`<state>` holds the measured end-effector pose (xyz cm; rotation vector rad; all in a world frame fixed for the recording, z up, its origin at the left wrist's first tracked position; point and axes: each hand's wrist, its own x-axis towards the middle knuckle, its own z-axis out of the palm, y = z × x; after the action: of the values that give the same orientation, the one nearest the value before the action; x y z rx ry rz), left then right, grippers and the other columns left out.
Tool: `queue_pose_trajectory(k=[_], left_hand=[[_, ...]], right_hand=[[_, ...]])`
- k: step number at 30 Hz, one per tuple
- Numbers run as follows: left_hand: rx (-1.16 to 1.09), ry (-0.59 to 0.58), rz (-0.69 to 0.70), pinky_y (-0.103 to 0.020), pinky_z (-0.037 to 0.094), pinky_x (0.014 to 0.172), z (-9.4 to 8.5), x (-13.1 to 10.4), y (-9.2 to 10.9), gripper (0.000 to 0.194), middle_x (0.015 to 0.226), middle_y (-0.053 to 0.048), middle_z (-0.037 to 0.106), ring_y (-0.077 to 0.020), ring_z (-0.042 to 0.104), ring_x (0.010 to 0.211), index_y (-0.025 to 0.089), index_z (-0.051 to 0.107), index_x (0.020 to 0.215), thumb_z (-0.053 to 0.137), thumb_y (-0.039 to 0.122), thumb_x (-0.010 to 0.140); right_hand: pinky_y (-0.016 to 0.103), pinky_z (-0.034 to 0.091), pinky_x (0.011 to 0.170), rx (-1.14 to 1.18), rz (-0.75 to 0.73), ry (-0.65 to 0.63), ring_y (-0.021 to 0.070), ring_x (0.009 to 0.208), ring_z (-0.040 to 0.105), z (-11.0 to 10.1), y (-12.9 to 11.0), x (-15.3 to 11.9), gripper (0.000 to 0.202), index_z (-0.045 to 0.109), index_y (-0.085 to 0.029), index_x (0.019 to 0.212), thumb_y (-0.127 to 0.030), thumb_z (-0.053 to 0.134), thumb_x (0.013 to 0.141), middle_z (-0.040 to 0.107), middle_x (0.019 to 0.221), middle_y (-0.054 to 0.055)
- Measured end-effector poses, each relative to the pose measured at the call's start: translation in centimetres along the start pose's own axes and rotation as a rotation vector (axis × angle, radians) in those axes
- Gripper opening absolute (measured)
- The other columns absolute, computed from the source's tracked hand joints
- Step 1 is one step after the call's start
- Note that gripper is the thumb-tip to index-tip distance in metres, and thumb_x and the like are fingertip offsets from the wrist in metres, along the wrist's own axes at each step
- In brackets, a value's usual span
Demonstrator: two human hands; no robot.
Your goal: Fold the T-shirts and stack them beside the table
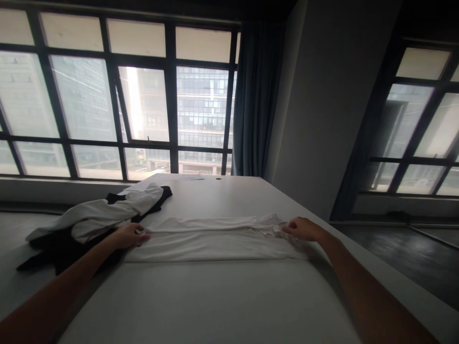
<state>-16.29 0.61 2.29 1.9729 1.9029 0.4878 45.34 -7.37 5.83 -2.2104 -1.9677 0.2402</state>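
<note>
A white, thin garment lies stretched sideways across the table in a long folded strip, its kind not plain from here. At its left end my left hand pinches the cloth between thumb and fingers. My right hand grips the bunched right end in the same way. A lengthwise fold edge runs between the two hands, and small creases gather near the right one.
A heap of white and black clothes sits on the left side of the white table. Papers lie at the far edge. Beyond stand windows, a dark curtain and a pillar.
</note>
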Motion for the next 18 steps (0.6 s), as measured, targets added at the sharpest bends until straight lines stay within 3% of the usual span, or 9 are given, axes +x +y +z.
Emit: queue_pose_trajectory(k=[3,7,10,13,18], left_hand=[[-0.063,-0.057,-0.046,-0.03,0.05,0.068,-0.2,0.0,0.1,0.05,0.07,-0.005,0.073,-0.0262,0.069,0.076,0.019,0.068,0.079,0.072,0.057,0.047],[-0.144,-0.086,-0.043,-0.029,0.045,0.059,0.1,0.4,-0.1,0.032,0.053,0.001,0.061,-0.0211,0.06,0.061,0.021,0.061,0.055,0.074,0.049,0.043],[-0.195,-0.07,-0.047,-0.028,0.039,0.051,0.4,0.7,-0.3,0.037,0.045,0.003,0.049,-0.0165,0.051,0.052,0.021,0.051,0.047,0.072,0.052,0.044],[-0.286,-0.067,-0.05,-0.026,0.038,0.05,0.4,0.4,-0.2,0.045,0.049,0.004,0.047,-0.0142,0.048,0.051,0.022,0.047,0.053,0.071,0.059,0.048],[-0.604,-0.124,-0.092,-0.024,0.041,0.05,-0.9,-1.1,0.5,0.05,0.055,0.006,0.047,-0.0112,0.047,0.05,0.02,0.05,0.066,0.078,0.059,0.049]], right_hand=[[0.028,0.039,0.055,0.092,0.086,-0.235,0.019,0.059,0.059,-0.3,1.0,-0.5,0.044,0.07,-0.016,0.071,-0.06,0.074,0.067,0.066,0.063,0.007],[0.027,0.039,0.056,0.11,0.072,-0.28,0.0172,0.059,0.056,0.1,1.8,-0.4,0.041,0.069,-0.016,0.064,-0.052,0.083,0.05,0.06,0.056,0.002],[0.026,0.038,0.057,0.113,0.041,-0.287,0.0161,0.061,0.055,0.4,1.9,-0.1,0.035,0.066,-0.016,0.061,-0.046,0.08,0.051,0.059,0.058,0.001],[0.026,0.036,0.055,0.139,0.069,-0.29,0.0144,0.059,0.051,0.3,2.1,-0.1,0.033,0.063,-0.016,0.062,-0.045,0.076,0.054,0.056,0.058,0.001],[0.025,0.037,0.056,0.367,-0.059,-0.152,0.0128,0.062,0.047,-1.0,2.4,-1.1,0.043,0.059,-0.017,0.071,-0.058,0.069,0.063,0.056,0.067,0.001]])
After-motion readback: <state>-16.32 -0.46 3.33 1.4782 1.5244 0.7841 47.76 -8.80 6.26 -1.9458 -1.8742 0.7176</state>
